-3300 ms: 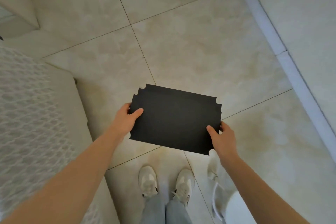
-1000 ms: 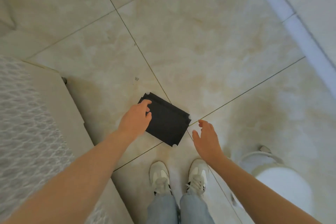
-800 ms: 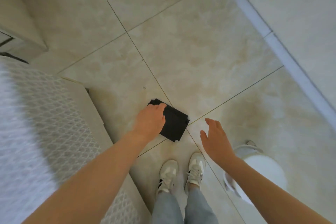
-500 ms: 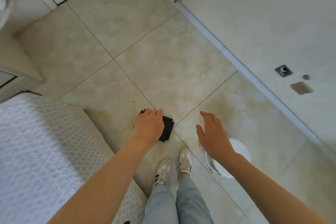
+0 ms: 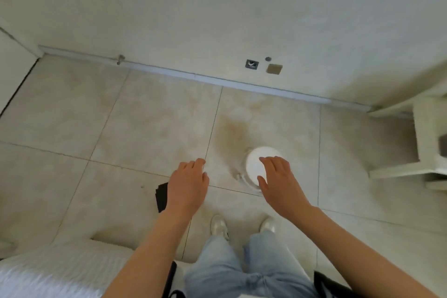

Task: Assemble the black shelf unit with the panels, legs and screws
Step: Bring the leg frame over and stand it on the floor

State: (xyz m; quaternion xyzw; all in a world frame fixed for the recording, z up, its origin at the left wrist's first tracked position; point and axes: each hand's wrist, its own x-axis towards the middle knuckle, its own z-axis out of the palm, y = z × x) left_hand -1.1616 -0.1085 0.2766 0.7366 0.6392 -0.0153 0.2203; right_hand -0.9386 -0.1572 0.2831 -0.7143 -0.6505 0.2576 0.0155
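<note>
Two sets of fingers (image 5: 193, 167) reach forward, straight and loosely spread, gripping nothing. The person's left hand (image 5: 187, 186) hangs palm down with its fingers close together; the right hand (image 5: 280, 184) is likewise slack, thumb apart from the rest.

Just left of the left hand, and partly hidden behind it, the black panel (image 5: 162, 197) lies flat on the beige tiled floor (image 5: 145, 128). Only a narrow strip of it shows: matte, dark, thin, with a small notch at its upper corner. Whether the hand touches it cannot be told.

Beyond the right hand's fingertips stands a round white container (image 5: 256, 159), also on the floor, near a grout line.

Below the hands, pale shoes (image 5: 219, 225) and light blue jeans (image 5: 229, 268) point toward a pale wall with a grey baseboard (image 5: 193, 76) and a small dark socket plate (image 5: 251, 64). White furniture (image 5: 428, 140) stands at the right edge; a white quilted cover (image 5: 48, 273) fills the lower left corner.
</note>
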